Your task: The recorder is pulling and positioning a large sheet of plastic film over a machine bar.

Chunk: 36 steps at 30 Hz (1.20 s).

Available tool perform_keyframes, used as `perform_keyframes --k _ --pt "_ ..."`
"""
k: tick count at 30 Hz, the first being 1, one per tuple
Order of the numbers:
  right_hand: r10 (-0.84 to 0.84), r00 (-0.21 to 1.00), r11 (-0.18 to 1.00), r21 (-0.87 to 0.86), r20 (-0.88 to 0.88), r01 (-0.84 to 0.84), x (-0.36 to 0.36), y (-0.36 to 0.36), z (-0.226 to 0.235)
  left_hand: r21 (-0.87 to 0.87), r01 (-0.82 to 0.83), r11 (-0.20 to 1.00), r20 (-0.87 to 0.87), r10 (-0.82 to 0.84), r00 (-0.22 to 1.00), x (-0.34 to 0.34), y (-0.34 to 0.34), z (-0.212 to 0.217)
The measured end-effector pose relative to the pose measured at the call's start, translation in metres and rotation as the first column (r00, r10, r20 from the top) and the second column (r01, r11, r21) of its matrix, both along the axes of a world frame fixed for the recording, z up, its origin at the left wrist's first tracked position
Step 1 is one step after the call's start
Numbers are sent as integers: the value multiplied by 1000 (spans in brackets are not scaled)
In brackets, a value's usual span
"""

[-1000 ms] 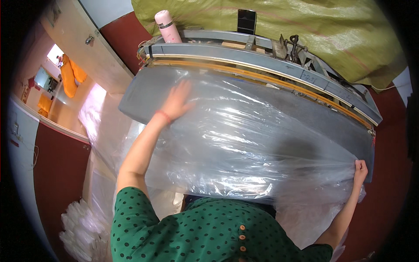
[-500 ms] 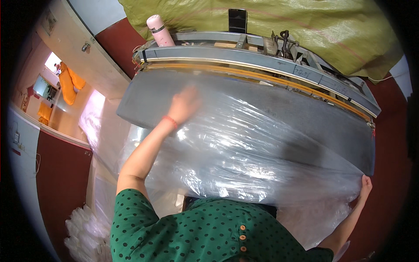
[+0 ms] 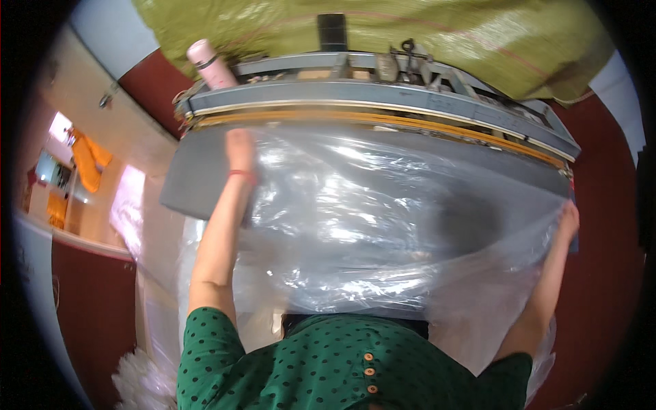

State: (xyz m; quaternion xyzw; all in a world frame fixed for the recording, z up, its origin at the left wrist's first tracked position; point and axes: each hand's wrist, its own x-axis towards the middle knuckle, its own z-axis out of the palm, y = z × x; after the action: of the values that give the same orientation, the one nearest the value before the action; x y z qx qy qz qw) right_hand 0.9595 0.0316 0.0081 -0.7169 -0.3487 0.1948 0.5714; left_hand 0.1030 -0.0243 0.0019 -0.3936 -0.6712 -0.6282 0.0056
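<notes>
A wide clear plastic sheet (image 3: 342,205) lies stretched over a dark grey flat-topped board (image 3: 195,167), wrinkled and shiny with reflections. My left hand (image 3: 239,147) is closed at the sheet's far left corner, close to the board's back edge; motion blurs its fingers a little. At the right end of the board, my right hand (image 3: 568,219) pinches the sheet's right edge. The near part of the sheet hangs down in front of my body. Dark grey board surface shows through the film.
Behind the board runs a long metal frame (image 3: 287,94) with orange strips (image 3: 342,117). A pink bottle (image 3: 210,65) and a dark phone-like slab (image 3: 332,32) stand at its back, before a yellow-green tarp (image 3: 437,27). Bundled clear plastic (image 3: 143,379) lies lower left, near an open door (image 3: 102,89).
My left hand has moved left and toward the board's back edge, bringing the sheet's corner with it. My right hand has moved farther from me, raising the right edge; the view has shifted too.
</notes>
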Motion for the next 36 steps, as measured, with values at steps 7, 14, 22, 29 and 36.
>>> perform_keyframes --k 7,14,22,29,36 --pt "2 960 921 374 278 -111 -143 98 -3 -17 -275 961 -185 267 946 -81 24 2" --pt "-142 965 907 420 219 39 -127 119 -16 60 -177 982 -6 178 984 -78 49 -2" --pt "-330 925 866 451 190 217 -118 108 -7 67 -261 963 298 230 926 -60 48 14" --pt "-279 814 877 481 510 0 -119 -3 61 -92 328 940 241 -299 924 -31 -2 54" --pt "-707 579 693 235 406 681 -38 -103 -8 88 155 984 33 -158 987 6 -167 85"
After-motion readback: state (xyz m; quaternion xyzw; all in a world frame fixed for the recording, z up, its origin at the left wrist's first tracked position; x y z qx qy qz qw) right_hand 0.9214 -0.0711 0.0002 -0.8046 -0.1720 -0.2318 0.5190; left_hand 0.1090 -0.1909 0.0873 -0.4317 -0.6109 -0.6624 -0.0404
